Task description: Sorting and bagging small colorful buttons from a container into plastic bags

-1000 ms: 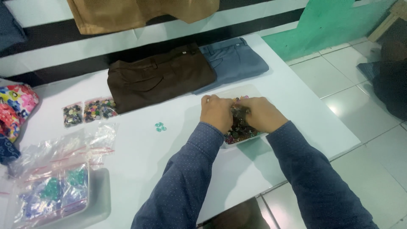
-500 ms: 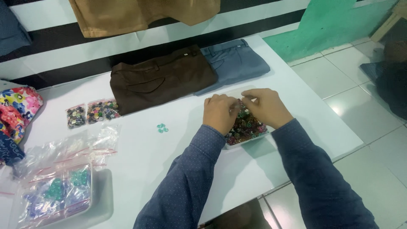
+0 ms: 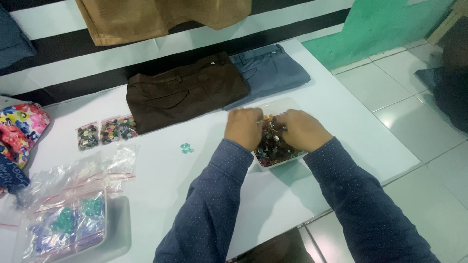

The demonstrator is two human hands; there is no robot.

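Observation:
A shallow white tray (image 3: 282,105) full of dark mixed buttons (image 3: 271,144) sits on the white table (image 3: 204,160) in front of me. My left hand (image 3: 245,127) rests on the tray's left side with its fingers curled down into the buttons. On the right side my right hand (image 3: 303,129) does the same, fingertips dug into the pile. Whether either hand pinches a button is hidden. A few small teal buttons (image 3: 186,148) lie loose on the table left of my left hand.
Folded brown trousers (image 3: 185,90) and folded blue-grey trousers (image 3: 268,72) lie behind the tray. Two small bags of buttons (image 3: 105,131) lie at the left, with clear zip bags (image 3: 68,214) in a grey tray. Floral cloth (image 3: 22,129) is at the far left. Tiled floor lies to the right.
Both hands have shifted slightly apart over the tray, showing more of the buttons between them. The view has tilted down a little.

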